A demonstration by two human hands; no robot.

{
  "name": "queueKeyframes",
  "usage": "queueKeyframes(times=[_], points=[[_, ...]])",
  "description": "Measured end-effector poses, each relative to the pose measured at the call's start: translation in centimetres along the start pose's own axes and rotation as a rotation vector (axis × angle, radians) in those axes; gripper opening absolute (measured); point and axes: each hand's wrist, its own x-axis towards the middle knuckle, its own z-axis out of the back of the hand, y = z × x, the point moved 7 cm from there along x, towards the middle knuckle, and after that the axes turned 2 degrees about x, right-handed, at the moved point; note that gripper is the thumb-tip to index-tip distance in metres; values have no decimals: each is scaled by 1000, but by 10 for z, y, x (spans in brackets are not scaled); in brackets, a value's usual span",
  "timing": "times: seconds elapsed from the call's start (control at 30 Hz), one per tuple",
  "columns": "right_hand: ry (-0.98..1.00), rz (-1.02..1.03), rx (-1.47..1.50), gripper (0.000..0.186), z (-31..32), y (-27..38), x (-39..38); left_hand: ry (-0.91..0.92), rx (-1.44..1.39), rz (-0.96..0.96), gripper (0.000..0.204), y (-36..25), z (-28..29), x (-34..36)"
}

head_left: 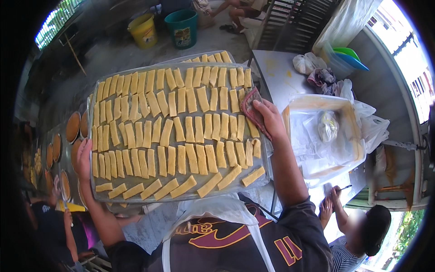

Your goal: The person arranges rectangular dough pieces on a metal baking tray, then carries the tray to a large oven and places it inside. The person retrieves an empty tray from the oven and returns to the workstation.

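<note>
A metal tray (265, 170) bearing rows of pale yellow dough strips (199, 159) is held level in front of me, with another tray of strips (217, 57) showing beyond its far edge. My left hand (84, 158) grips the tray's left side with bare fingers. My right hand (269, 115) is closed on a grey cloth pad with red trim (252, 109) at the tray's right edge. Round pans with brown contents (73, 127) stand to the left of the tray.
At right, a metal table (267, 68) bears bags (308, 63), cloths and a lined container (326, 170). Yellow (145, 34) and teal (181, 29) buckets stand on the floor ahead. Co-workers are at lower left (50, 231) and lower right (362, 231); another person sits farther back (240, 11).
</note>
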Motion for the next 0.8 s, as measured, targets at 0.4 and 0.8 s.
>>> queueKeyframes(times=[0.4,0.8], points=[[31,-114,-108,23,-43,21,-35,133,-68,53,42,-21,31,-17],[-218,-141,-23,20,-3,10,50,270,42,210,26,-50,-83,134]])
